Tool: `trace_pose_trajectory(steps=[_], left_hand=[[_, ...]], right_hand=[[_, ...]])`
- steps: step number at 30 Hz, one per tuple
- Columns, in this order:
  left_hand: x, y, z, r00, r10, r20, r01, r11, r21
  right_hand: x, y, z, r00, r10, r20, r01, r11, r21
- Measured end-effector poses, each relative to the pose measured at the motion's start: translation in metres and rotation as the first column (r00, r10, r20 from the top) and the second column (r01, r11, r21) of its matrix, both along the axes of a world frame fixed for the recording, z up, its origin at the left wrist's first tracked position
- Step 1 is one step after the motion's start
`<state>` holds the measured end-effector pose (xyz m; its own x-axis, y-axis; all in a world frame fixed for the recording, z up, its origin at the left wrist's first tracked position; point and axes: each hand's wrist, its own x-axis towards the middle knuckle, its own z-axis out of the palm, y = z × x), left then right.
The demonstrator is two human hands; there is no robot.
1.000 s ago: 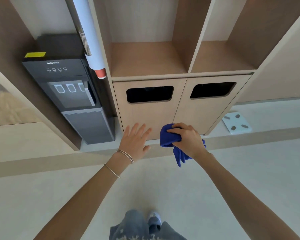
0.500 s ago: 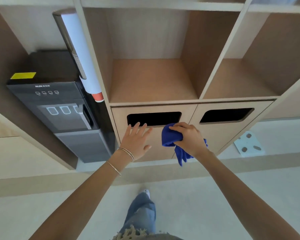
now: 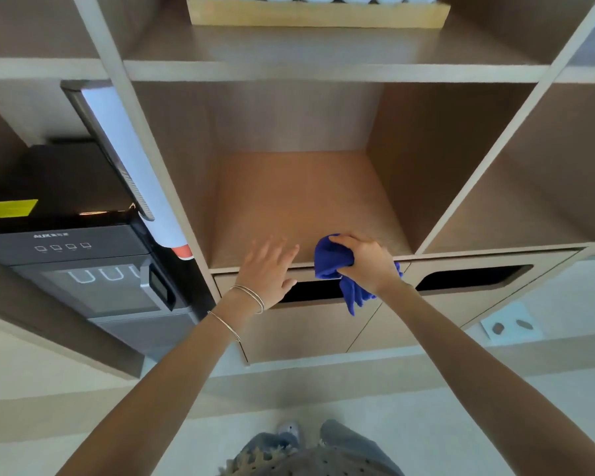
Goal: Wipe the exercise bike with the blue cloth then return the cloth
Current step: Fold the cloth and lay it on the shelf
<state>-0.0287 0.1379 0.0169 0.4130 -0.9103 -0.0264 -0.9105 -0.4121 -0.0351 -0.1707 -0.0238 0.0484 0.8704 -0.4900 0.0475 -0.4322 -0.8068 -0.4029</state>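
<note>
At centre frame the right hand [image 3: 366, 261] grips the bunched blue cloth [image 3: 334, 257] over the front lip of the open shelf [image 3: 299, 197], left hand [image 3: 268, 269] spread empty beside it; released here, the hanging tail may drag it off.

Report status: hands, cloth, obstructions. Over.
Right hand grips blue cloth, bunched, over front edge of the shelf. Left hand open, fingers spread, holding nothing. Water dispenser stands left, outside the path.
</note>
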Motion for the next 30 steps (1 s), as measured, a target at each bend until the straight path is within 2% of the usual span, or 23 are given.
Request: trace_pose_trajectory(steps=[11,13,16,17,18,20,22,23,25,27,30], left_hand=[[0.019,-0.036,-0.011,0.981,0.194,-0.003,-0.194,0.981,0.018],[0.019,-0.043,-0.012,0.974,0.225,-0.001,-0.224,0.974,0.029],[0.018,-0.051,-0.015,0.969,0.248,0.013,-0.248,0.967,0.054],[0.017,-0.053,-0.016,0.97,0.242,0.008,-0.242,0.968,0.061],[0.015,-0.054,-0.017,0.973,0.233,-0.002,-0.232,0.971,0.058],[0.013,-0.059,-0.02,0.976,0.214,-0.033,-0.213,0.977,0.033],[0.015,-0.067,-0.022,0.981,0.181,-0.067,-0.181,0.983,0.012],[0.017,-0.073,-0.022,0.984,0.159,-0.076,-0.16,0.987,0.002],[0.022,-0.085,-0.022,0.99,0.108,-0.087,-0.111,0.994,-0.023],[0.023,-0.098,-0.022,0.993,0.044,-0.11,-0.048,0.998,-0.031],[0.022,-0.115,-0.022,0.989,-0.055,-0.138,0.041,0.994,-0.104]], right_hand=[[0.074,-0.073,-0.004,0.993,0.119,0.004,-0.119,0.993,-0.021],[0.086,-0.088,-0.014,0.983,0.15,-0.103,-0.153,0.988,-0.023],[0.09,-0.104,-0.03,0.902,0.233,-0.364,-0.255,0.967,-0.013],[0.087,-0.107,-0.034,0.89,0.257,-0.376,-0.278,0.961,-0.001],[0.082,-0.109,-0.037,0.9,0.277,-0.336,-0.285,0.958,0.024],[0.068,-0.112,-0.039,0.943,0.296,-0.154,-0.281,0.953,0.112],[0.053,-0.122,-0.038,0.964,0.262,0.037,-0.264,0.946,0.188],[0.046,-0.128,-0.036,0.972,0.22,0.084,-0.233,0.952,0.2],[0.036,-0.136,-0.031,0.989,0.119,0.092,-0.133,0.976,0.174],[0.03,-0.134,-0.029,0.999,0.044,0.015,-0.045,0.99,0.135],[0.022,-0.116,-0.029,0.999,0.015,-0.051,-0.008,0.99,0.141]])
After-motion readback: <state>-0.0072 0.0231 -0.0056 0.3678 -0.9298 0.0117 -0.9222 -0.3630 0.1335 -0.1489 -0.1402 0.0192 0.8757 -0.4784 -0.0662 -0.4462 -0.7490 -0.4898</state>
